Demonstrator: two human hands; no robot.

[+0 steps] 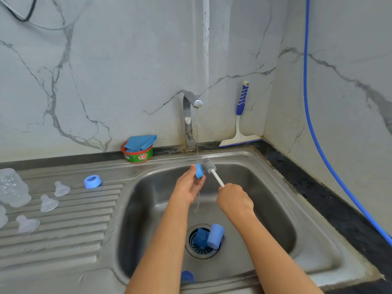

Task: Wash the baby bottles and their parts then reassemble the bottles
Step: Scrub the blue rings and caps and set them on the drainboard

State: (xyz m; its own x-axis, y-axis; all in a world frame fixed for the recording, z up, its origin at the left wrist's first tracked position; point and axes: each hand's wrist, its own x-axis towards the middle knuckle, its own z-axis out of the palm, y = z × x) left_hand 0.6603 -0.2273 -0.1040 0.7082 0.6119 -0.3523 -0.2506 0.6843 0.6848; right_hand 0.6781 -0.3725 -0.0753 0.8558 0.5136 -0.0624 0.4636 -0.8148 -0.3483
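Head view: two hands work a bottle part over the steel sink [286, 187].
Left hand [189, 185] pinches a blue collar ring [199, 171] under the thin stream from the tap [187, 119]; right hand [234, 198] clenches the handle of the bottle brush [213, 171], whose bristles sit just beside the ring; a clear bottle [12, 187] and teats [61, 188] sit on the drainboard [63, 230], and a blue cap [215, 236] lies at the drain [201, 250].
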